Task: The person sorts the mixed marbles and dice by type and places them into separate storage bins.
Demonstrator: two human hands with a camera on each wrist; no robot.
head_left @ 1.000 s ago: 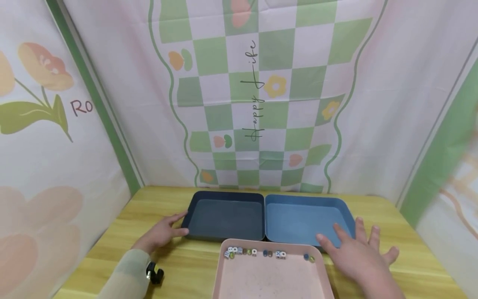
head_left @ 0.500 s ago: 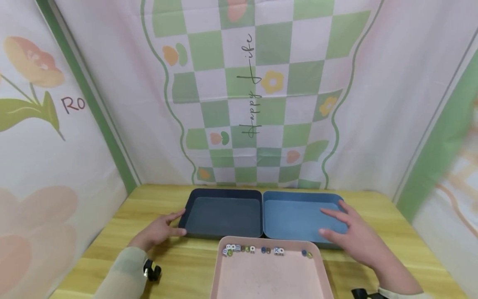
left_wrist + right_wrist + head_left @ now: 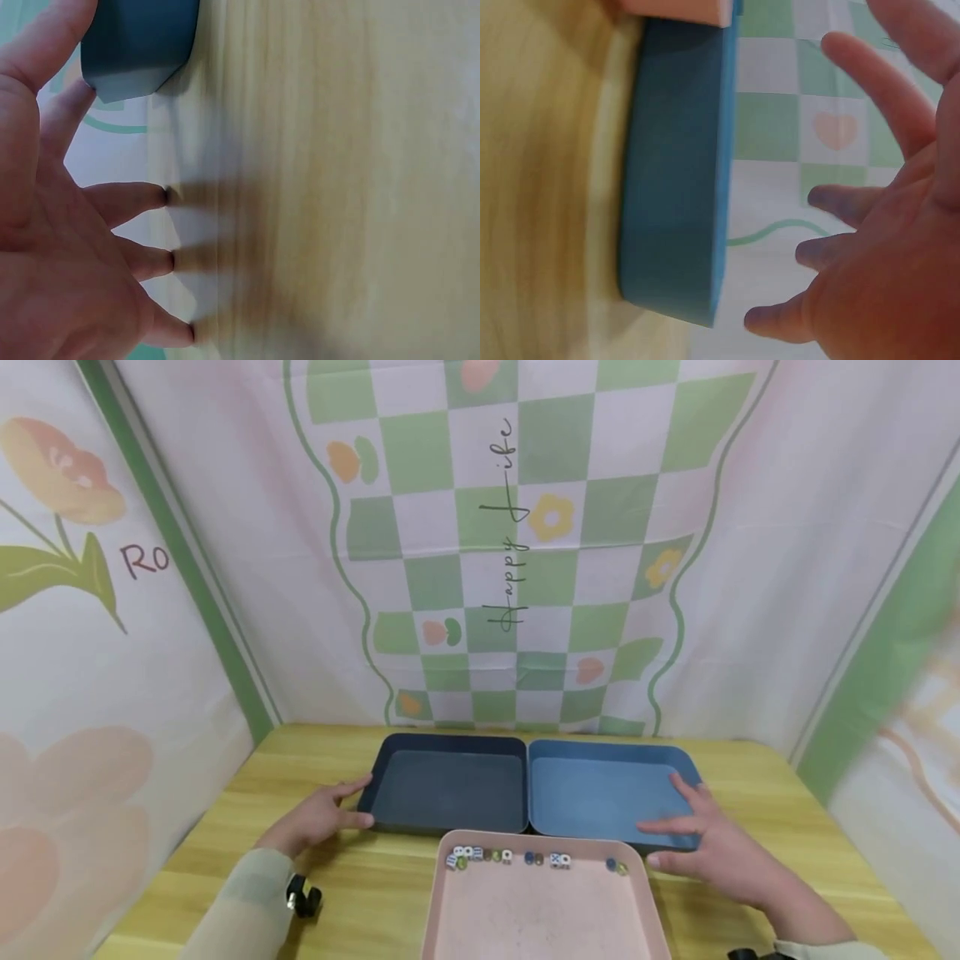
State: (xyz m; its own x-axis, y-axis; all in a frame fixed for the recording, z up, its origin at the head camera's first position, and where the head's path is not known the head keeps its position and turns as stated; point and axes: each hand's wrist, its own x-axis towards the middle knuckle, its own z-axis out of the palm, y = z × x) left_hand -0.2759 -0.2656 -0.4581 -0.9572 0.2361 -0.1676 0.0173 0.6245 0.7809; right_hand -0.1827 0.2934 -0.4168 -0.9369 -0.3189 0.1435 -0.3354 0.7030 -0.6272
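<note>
A dark navy tray point(image 3: 450, 789) lies at the back of the table, side by side with a blue tray point(image 3: 600, 785). My left hand point(image 3: 315, 817) is at the navy tray's left end, thumb and index fingertip right at its edge. Its other fingers are spread, tips down by the wood in the left wrist view. Over the right end of the blue tray hovers my right hand point(image 3: 720, 843), fingers spread and gripping nothing. The right wrist view shows its fingers point(image 3: 844, 202) apart from the blue tray's outer wall point(image 3: 676, 172).
A pink tray point(image 3: 543, 910) stands in front of the two trays, cut off by the frame's bottom. Along its far wall lie white dice point(image 3: 560, 860) and small coloured beads or marbles point(image 3: 617, 866). A patterned cloth point(image 3: 525, 568) hangs behind the wooden table point(image 3: 360, 893).
My right hand has turned and shifted over the blue tray's right end, its fingers now pointing more to the left. My left hand stays at the navy tray. The head view has shifted slightly.
</note>
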